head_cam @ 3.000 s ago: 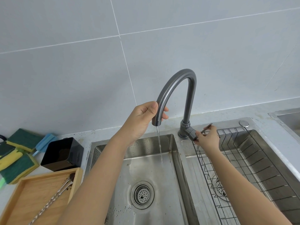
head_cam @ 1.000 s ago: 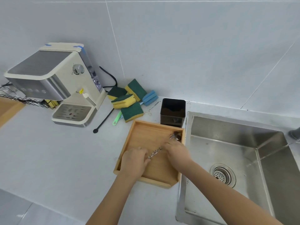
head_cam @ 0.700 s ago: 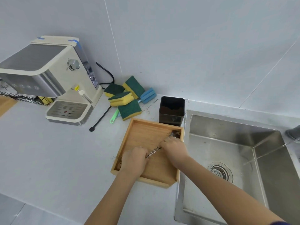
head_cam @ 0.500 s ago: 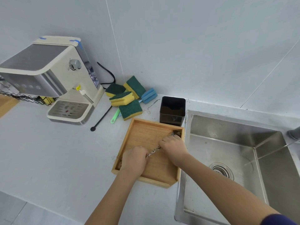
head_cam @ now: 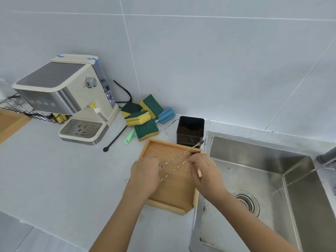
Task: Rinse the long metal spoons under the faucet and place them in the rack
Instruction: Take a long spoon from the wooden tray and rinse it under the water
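Change: both hands are lifting the spoons, which half a second ago lay low in the tray; the upper bowl now pokes out past the tray's far corner.
Desk (head_cam: 54, 179): coffee machine (head_cam: 69, 99) and sponges (head_cam: 143, 117) sit well clear to the left, so no snag is likely there.
Left hand (head_cam: 145, 176): curled shut on the handle ends of the two long metal spoons (head_cam: 174, 163).
Spoons: they cross above the wooden tray (head_cam: 174, 190), one above the other; thin twisted stems could roll or scissor apart, and one could drop back.
Right hand (head_cam: 203, 170): fingers pinched on the lower spoon near its bowl; the upper spoon seems held at one end only, so it is likelier to slip.
Black container (head_cam: 190, 130): just beside the raised bowl; a swing could knock it and spill its dark grounds.
Sink (head_cam: 254, 151): water runs at the far right; a fumble over the basin sends a spoon toward the drain (head_cam: 247, 202).
Rack: not in view.
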